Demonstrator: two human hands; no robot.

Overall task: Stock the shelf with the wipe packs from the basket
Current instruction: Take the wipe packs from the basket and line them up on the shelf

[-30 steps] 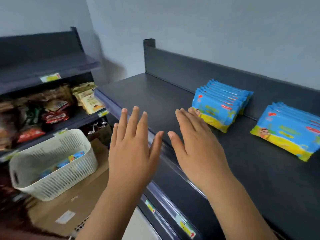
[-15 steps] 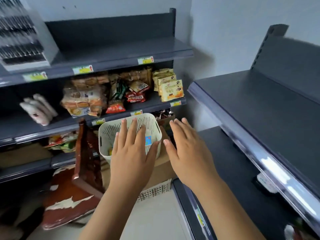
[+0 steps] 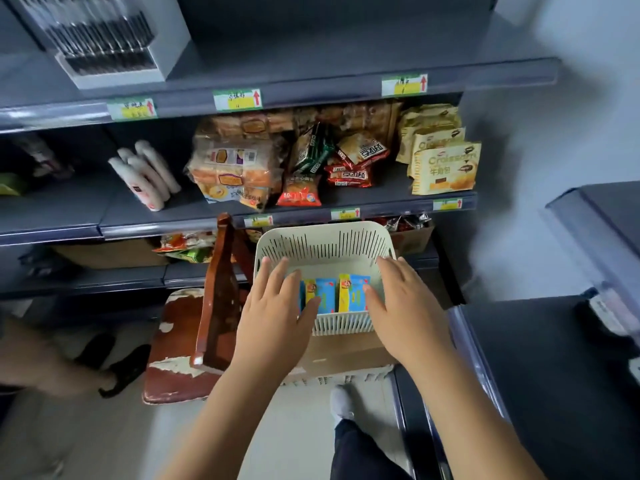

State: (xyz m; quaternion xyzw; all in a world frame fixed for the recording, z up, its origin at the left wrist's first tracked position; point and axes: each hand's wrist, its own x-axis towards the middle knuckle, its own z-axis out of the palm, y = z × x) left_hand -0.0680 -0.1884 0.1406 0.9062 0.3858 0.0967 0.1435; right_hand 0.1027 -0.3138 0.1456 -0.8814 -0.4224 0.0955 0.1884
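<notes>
A cream slotted basket [image 3: 323, 242] sits on a cardboard box [image 3: 343, 353] in the middle of the head view. Blue and yellow wipe packs [image 3: 336, 293] stand on edge inside it. My left hand [image 3: 273, 313] reaches over the basket's left side, fingers spread, thumb against the leftmost pack. My right hand [image 3: 403, 306] hovers over the right side, fingers spread, fingertips at the rightmost pack. Neither hand holds anything. The dark grey shelf [image 3: 554, 358] lies at the right, bare in the part I see.
A worn red-brown wooden chair [image 3: 194, 341] stands left of the basket. Behind it, snack shelves [image 3: 311, 157] hold bread, croissant packs and bottles. Someone's dark shoes [image 3: 114, 362] are on the floor at left. My own leg and white shoe [image 3: 343, 407] are below.
My view swung left from the shelf with stacked wipe packs down to the basket. Both hands moved forward and now reach into the basket over the packs.
</notes>
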